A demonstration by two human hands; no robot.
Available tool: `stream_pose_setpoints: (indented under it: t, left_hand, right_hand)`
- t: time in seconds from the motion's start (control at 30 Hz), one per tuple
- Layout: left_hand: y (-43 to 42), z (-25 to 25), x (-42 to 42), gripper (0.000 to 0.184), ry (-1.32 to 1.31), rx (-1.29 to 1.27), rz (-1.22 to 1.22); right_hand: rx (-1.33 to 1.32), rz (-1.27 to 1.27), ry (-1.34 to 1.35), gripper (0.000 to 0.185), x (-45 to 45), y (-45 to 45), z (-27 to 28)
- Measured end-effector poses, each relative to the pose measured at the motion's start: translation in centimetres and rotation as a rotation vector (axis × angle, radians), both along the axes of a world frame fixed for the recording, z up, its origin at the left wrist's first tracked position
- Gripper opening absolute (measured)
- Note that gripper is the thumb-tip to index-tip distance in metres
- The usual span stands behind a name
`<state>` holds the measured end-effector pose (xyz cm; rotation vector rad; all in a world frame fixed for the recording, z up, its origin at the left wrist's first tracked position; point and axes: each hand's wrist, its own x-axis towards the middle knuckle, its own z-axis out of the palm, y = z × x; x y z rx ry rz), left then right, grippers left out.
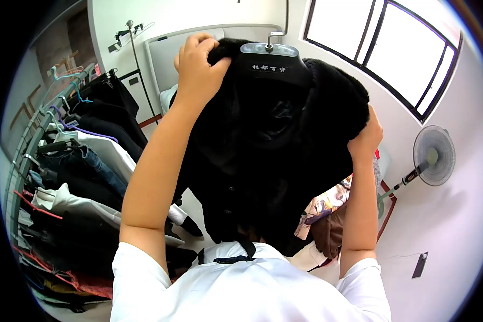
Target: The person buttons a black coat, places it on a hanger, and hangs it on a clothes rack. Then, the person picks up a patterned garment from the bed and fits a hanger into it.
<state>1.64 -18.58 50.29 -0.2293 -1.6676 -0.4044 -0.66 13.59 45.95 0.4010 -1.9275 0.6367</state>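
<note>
A black furry coat [268, 182] hangs in front of me on a wide black hanger [284, 74] with pale printed characters and a metal hook. My left hand [201, 64] is closed on the coat's left shoulder, near the hanger's end. Lower down on the other side, my right hand [367, 137] grips the coat's right shoulder edge or sleeve, its fingertips partly hidden by the fur. The coat's front faces me and spreads between my two arms. What the hook's long metal rod hangs from is out of view.
Clothes on hangers fill a rack [17, 182] at the left. A thin stand [137, 67] and a grey headboard [158, 59] are behind. Patterned and brown garments [327, 231] lie at the lower right. A fan [433, 155] stands by the right wall, below a window [381, 48].
</note>
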Motion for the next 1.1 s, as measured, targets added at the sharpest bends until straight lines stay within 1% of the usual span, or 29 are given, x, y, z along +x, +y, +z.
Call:
stream_pose_setpoints:
  t: [0.03, 0.1, 0.13, 0.17, 0.23, 0.3, 0.33, 0.4, 0.47, 0.5, 0.57, 0.6, 0.63, 0.67, 0.7, 0.73, 0.77, 0.8, 0.83, 0.87, 0.9, 0.93, 0.97, 1.0, 1.03, 1.07, 1.1]
  left_hand:
    - [-0.1, -0.8, -0.8, 0.023, -0.004, 0.003, -0.013]
    - [0.3, -2.0, -1.8, 0.025, -0.309, 0.254, -0.38]
    - [0.7, -2.2, -1.3, 0.025, -0.492, 0.294, -0.504]
    - [1.0, -2.9, -1.9, 0.025, -0.503, 0.295, -0.523]
    - [1.7, -4.6, -3.3, 0.025, -0.512, 0.189, -0.422]
    - [3.2, -5.3, -4.2, 0.024, -0.49, 0.17, -0.48]
    - [4.3, -5.4, -4.2, 0.024, -0.459, 0.205, -0.48]
    - [6.7, -4.9, -4.6, 0.023, -0.432, 0.24, -0.505]
    - [9.3, -4.0, -5.0, 0.024, -0.243, 0.246, -0.515]
    - [10.5, -3.4, -5.3, 0.024, -0.248, 0.249, -0.536]
    - [13.0, -1.7, -6.2, 0.023, -0.179, 0.202, -0.563]
    - [14.4, -1.3, -6.8, 0.023, -0.189, 0.187, -0.532]
    - [15.8, -1.2, -7.9, 0.023, -0.191, 0.185, -0.554]
    - [17.4, -1.4, -9.1, 0.023, -0.153, 0.137, -0.496]
    - [19.0, -1.8, -10.2, 0.023, -0.114, 0.09, -0.44]
    - [20.6, -2.7, -11.2, 0.027, -0.265, 0.086, -0.393]
    - [22.2, -4.3, -12.8, 0.028, -0.325, 0.061, -0.4]
    - [23.8, -6.5, -14.6, 0.029, -0.379, 0.053, -0.425]
    - [25.3, -9.0, -16.1, 0.029, -0.436, 0.043, -0.449]
    - [26.6, -11.7, -17.2, 0.03, -0.553, 0.042, -0.493]
    - [27.7, -14.7, -17.9, 0.031, -0.674, 0.041, -0.532]
    - [28.5, -18.2, -18.8, 0.031, -0.839, 0.055, -0.679]
    - [29.1, -22.2, -19.8, 0.031, -1.002, 0.07, -0.821]
    - [29.6, -27.6, -21.0, 0.029, -0.938, 0.029, -0.961]
    - [29.6, -31.8, -20.4, 0.031, -1.107, 0.063, -1.005]
    - [29.1, -34.5, -19.0, 0.04, -1.408, 0.211, -1.075]
    - [28.4, -37.7, -18.0, 0.048, -1.507, 0.181, -1.027]
  right_hand:
    - [0.003, -0.013, -0.004, 0.036, 0.2, 0.1, 0.1]
    - [0.022, -0.087, -0.023, 0.036, 0.6, 0.4, 0.1]
    - [0.027, -0.105, -0.033, 0.036, 0.8, 0.8, 0.1]
    - [0.033, -0.13, -0.024, 0.038, 1.0, 1.1, 0.2]
    - [0.042, -0.176, -0.022, 0.04, 1.5, 2.1, 0.1]
    - [0.063, -0.255, -0.05, 0.035, 2.0, 3.5, 0.3]
    - [0.067, -0.279, -0.048, 0.035, 2.4, 4.3, 0.4]
    - [0.068, -0.305, -0.083, 0.036, 3.5, 6.0, 0.7]
    - [0.079, -0.35, -0.052, 0.035, 4.7, 7.9, 1.3]
    - [0.086, -0.371, -0.023, 0.035, 5.2, 8.8, 1.7]
    - [0.055, -0.4, -0.057, 0.035, 5.7, 10.9, 1.9]
    - [0.061, -0.405, -0.081, 0.036, 5.7, 12.2, 1.8]
    - [0.065, -0.412, -0.103, 0.037, 5.7, 13.6, 1.7]
    - [0.064, -0.434, -0.102, 0.037, 5.1, 15.3, 1.0]
    - [0.066, -0.461, -0.213, 0.038, 4.3, 17.3, -0.2]
    - [0.062, -0.487, -0.325, 0.039, 4.2, 18.2, -0.7]
    - [0.009, -0.555, -0.458, 0.042, 4.1, 18.5, -1.7]
    - [0.058, -0.626, -0.479, 0.044, 3.5, 19.2, -3.5]
    - [0.03, -0.643, -0.541, 0.047, 2.6, 20.2, -5.7]
    - [-0.015, -0.641, -0.674, 0.051, 1.5, 21.6, -8.3]
    - [-0.047, -0.68, -0.751, 0.054, 0.9, 22.3, -11.0]
    - [-0.09, -0.716, -0.839, 0.057, 1.2, 21.8, -12.7]
    - [-0.101, -0.731, -0.86, 0.057, 0.7, 22.9, -16.1]
    - [-0.131, -0.774, -0.941, 0.055, 0.5, 23.1, -18.4]
    - [-0.151, -0.796, -1.076, 0.056, 0.2, 23.6, -20.2]
    - [-0.166, -0.825, -1.126, 0.057, -0.1, 24.3, -22.5]
    - [-0.178, -0.852, -1.178, 0.059, -0.4, 25.0, -24.5]
